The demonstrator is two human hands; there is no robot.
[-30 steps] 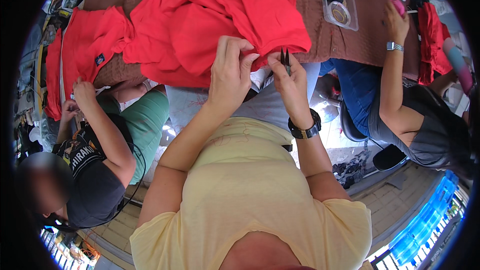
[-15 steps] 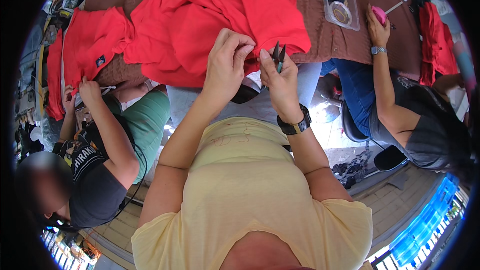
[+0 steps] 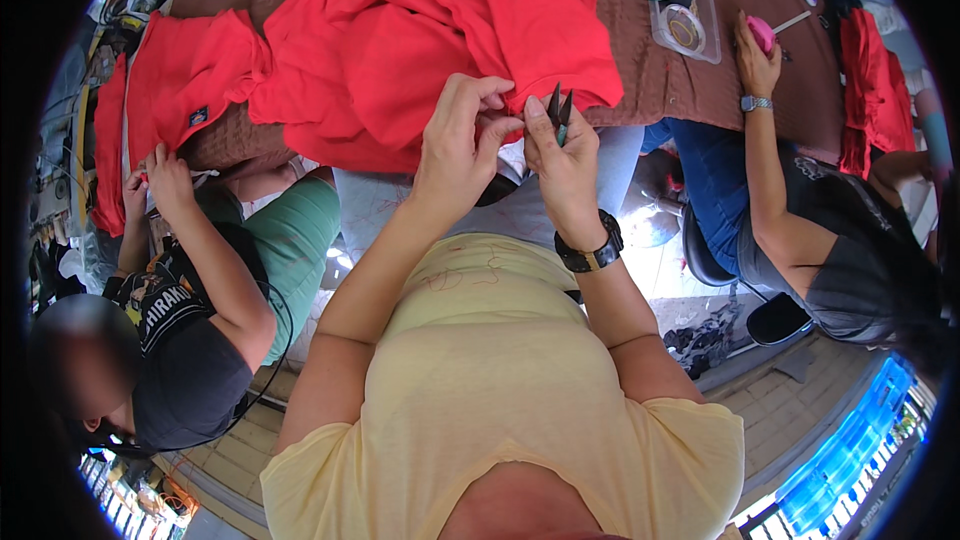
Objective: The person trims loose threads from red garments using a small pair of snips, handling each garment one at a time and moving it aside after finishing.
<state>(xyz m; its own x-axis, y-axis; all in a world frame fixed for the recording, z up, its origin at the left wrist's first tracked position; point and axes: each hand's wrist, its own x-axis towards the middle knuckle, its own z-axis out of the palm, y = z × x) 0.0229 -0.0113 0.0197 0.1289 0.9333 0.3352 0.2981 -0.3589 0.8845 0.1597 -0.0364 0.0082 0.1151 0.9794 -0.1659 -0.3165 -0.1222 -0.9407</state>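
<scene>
A large red garment (image 3: 430, 50) lies heaped over the table's near edge, in front of me. My right hand (image 3: 565, 165) holds dark-bladed thread snips (image 3: 562, 120) in its palm, blades up and slightly apart. Its thumb and forefinger are at the garment's lower edge; whether they pinch cloth or a thread is too small to tell. Beside it, my left hand (image 3: 455, 150) has its thumb and forefinger apart near that same edge. I make out nothing held in it. Loose red threads (image 3: 465, 270) lie on my yellow shirt.
The table has a brown cloth (image 3: 640, 90). A clear plastic box (image 3: 705, 25) sits at far right. A person on my left handles a red garment (image 3: 190, 75); another person's hand (image 3: 762, 65) on my right holds a pink object (image 3: 761, 35).
My left thumb and forefinger have parted from a pinch, and the hand has dropped slightly toward me. My right hand stays nearly in place with the snips. The left neighbour's hands shifted a little.
</scene>
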